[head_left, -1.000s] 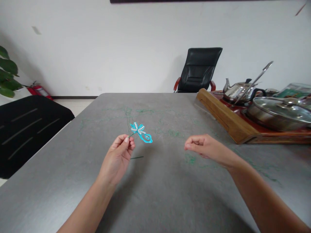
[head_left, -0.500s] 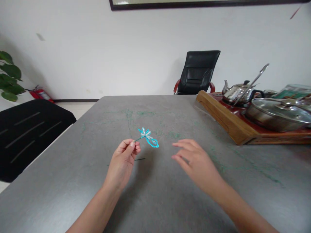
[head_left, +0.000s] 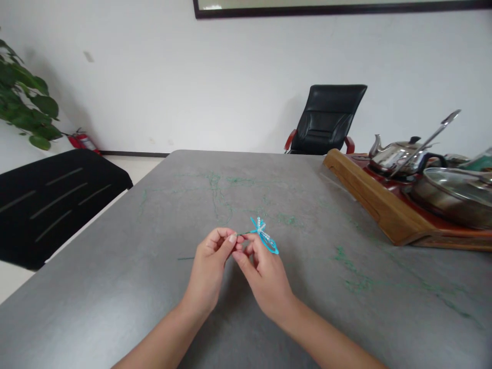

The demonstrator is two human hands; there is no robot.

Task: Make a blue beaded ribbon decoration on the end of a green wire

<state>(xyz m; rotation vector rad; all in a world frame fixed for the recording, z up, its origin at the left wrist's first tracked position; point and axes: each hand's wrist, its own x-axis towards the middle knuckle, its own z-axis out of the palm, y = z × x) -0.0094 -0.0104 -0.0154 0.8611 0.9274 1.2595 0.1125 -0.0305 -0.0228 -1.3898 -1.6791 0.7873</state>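
A blue looped ornament with clear beads [head_left: 261,233] sits on a thin dark green stem, above the grey table [head_left: 126,266]. My left hand [head_left: 209,261] pinches the stem between thumb and index finger. Right beside it, my right hand [head_left: 265,274] has its fingers curled at the stem, close to the left fingertips; the ornament's loops show just beyond its knuckles. A thin dark green stick [head_left: 185,258] lies on the table left of my left hand, its right end hidden behind that hand.
Green thread-like marks [head_left: 215,187] spread over the table. At the right stands a wooden tray [head_left: 359,197] with a metal teapot [head_left: 397,154] and a lidded pan [head_left: 453,195]. A black chair [head_left: 326,118] is behind the table, another [head_left: 57,200] at the left.
My right hand has moved left from open space to the stem and its fingers have closed in. My left hand and the ornament have shifted right in view, as has the background.
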